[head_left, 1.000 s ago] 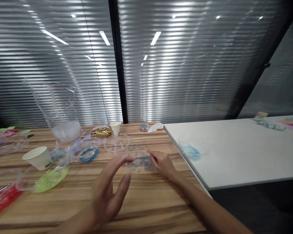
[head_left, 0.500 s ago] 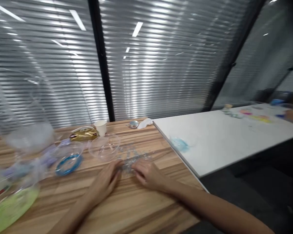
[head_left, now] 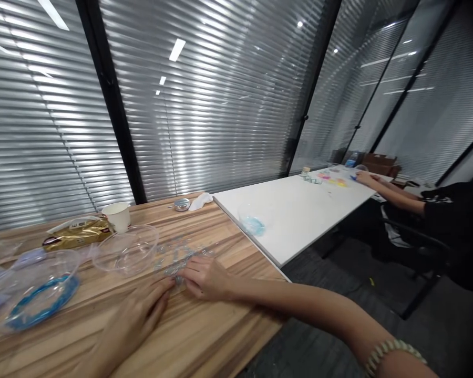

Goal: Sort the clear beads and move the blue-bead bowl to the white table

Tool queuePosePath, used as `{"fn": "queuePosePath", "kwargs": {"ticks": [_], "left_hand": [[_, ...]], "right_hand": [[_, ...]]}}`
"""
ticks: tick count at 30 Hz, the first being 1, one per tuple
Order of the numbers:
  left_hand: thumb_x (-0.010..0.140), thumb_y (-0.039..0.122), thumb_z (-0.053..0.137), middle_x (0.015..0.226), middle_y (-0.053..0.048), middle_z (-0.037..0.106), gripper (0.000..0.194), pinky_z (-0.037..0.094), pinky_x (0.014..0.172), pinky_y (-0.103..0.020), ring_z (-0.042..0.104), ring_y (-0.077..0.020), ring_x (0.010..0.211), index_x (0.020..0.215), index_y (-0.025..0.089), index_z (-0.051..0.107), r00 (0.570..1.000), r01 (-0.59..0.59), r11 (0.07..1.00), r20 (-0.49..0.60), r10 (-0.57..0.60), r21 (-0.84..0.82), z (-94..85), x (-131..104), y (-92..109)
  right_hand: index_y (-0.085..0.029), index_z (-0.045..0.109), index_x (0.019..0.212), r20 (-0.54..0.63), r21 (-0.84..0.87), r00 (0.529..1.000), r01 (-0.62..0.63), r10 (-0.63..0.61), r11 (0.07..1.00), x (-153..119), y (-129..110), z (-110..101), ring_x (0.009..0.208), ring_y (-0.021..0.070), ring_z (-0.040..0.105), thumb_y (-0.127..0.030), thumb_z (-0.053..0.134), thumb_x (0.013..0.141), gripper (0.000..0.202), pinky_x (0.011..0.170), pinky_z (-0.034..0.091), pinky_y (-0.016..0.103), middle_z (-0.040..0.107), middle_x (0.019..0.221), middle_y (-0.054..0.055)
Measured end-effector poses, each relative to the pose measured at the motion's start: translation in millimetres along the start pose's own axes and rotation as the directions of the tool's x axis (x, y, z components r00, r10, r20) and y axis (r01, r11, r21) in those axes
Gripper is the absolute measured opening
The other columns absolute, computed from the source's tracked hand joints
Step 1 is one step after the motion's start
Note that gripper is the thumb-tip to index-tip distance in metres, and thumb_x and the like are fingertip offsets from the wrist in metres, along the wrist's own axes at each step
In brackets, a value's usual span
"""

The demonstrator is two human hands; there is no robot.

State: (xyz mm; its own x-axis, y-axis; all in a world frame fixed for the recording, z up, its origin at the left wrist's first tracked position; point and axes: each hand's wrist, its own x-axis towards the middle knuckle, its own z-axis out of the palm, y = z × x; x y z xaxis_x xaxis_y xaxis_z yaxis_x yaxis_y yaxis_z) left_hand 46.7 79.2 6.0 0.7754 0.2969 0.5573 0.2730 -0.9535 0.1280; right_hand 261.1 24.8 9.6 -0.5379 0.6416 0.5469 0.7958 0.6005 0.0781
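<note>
Small clear, glassy pieces (head_left: 179, 247) lie scattered in a loose patch on the wooden table. Their exact kind is too small to make out. My right hand (head_left: 208, 278) rests over the near edge of the patch, fingers stretched out and touching some pieces; its fingertips partly cover them. My left hand (head_left: 140, 310) lies on the wood to the left, fingers extended and close to the right fingertips. No object shows in either palm. Just left of the pieces stands a clear plastic bowl (head_left: 126, 252).
Farther left sits another clear bowl (head_left: 43, 294) with a blue ring inside. Behind are a gold packet (head_left: 79, 233), paper cup (head_left: 117, 216), round tin (head_left: 182, 205) and white tissue (head_left: 201, 201). A blue-tinted bowl (head_left: 254, 226) rests on the white table (head_left: 295, 210); a person (head_left: 402, 202) sits beyond.
The camera view has swung right, so the table things appear farther left and the other person shows more. My hands have come closer together at the near side of the pieces.
</note>
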Motion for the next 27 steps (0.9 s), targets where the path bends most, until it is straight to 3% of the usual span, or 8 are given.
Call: {"fn": "queuePosePath", "kwargs": {"ticks": [8, 14, 18, 23, 27], "left_hand": [[0.091, 0.025, 0.045, 0.112, -0.004, 0.067, 0.029, 0.053, 0.087, -0.03, 0.065, -0.0201, 0.101, 0.117, 0.024, 0.057, 0.998, -0.009, 1.0, -0.064, 0.01, 0.009, -4.6, -7, -5], [0.092, 0.023, 0.043, 0.124, -0.01, 0.059, 0.037, 0.047, 0.097, -0.038, 0.056, -0.0227, 0.115, 0.129, 0.019, 0.047, 0.982, 0.174, 0.985, 0.069, -0.175, 0.023, -13.1, -16, 5], [0.092, 0.022, 0.043, 0.135, -0.012, 0.049, 0.045, 0.042, 0.102, -0.041, 0.048, -0.0229, 0.123, 0.137, 0.018, 0.035, 0.95, 0.276, 0.961, 0.162, -0.268, -0.025, -16.9, -16, 12], [0.091, 0.019, 0.044, 0.14, -0.013, 0.043, 0.058, 0.038, 0.106, -0.043, 0.041, -0.0227, 0.129, 0.143, 0.018, 0.019, 0.945, 0.269, 0.961, 0.212, -0.25, -0.067, -17.0, -18, 13], [0.091, 0.018, 0.044, 0.139, -0.012, 0.045, 0.058, 0.038, 0.106, -0.042, 0.043, -0.0228, 0.128, 0.143, 0.021, 0.018, 0.949, 0.234, 0.969, 0.237, -0.209, -0.083, -16.4, -19, 13]], "right_hand": [[-0.016, 0.058, 0.099, -0.06, 0.031, 0.995, -0.073, 0.074, 0.997, 6, 0, 8, 0.081, 0.0171, 0.058, -0.015, 0.05, 0.084, 0.017, 0.072, 0.046, 0.026, 0.065, 0.079, 0.004], [-0.017, 0.057, 0.098, -0.192, 0.207, 0.97, -0.11, 0.15, 0.972, -10, -7, 1, 0.076, 0.018, 0.058, -0.01, 0.046, 0.084, 0.02, 0.069, 0.046, 0.028, 0.065, 0.082, 0.006], [-0.017, 0.055, 0.101, -0.133, 0.35, 0.973, -0.132, 0.188, 0.928, -18, -8, -2, 0.081, 0.0192, 0.059, -0.004, 0.042, 0.081, 0.027, 0.072, 0.047, 0.03, 0.064, 0.088, 0.007], [-0.018, 0.052, 0.096, -0.065, 0.42, 0.976, -0.162, 0.208, 0.893, -18, -7, -1, 0.083, 0.0195, 0.059, 0.001, 0.038, 0.073, 0.033, 0.073, 0.047, 0.03, 0.063, 0.089, 0.007], [-0.019, 0.053, 0.091, -0.05, 0.446, 0.969, -0.195, 0.242, 0.873, -14, -3, 0, 0.082, 0.0189, 0.059, 0.0, 0.038, 0.074, 0.03, 0.073, 0.047, 0.03, 0.064, 0.089, 0.006]]}}
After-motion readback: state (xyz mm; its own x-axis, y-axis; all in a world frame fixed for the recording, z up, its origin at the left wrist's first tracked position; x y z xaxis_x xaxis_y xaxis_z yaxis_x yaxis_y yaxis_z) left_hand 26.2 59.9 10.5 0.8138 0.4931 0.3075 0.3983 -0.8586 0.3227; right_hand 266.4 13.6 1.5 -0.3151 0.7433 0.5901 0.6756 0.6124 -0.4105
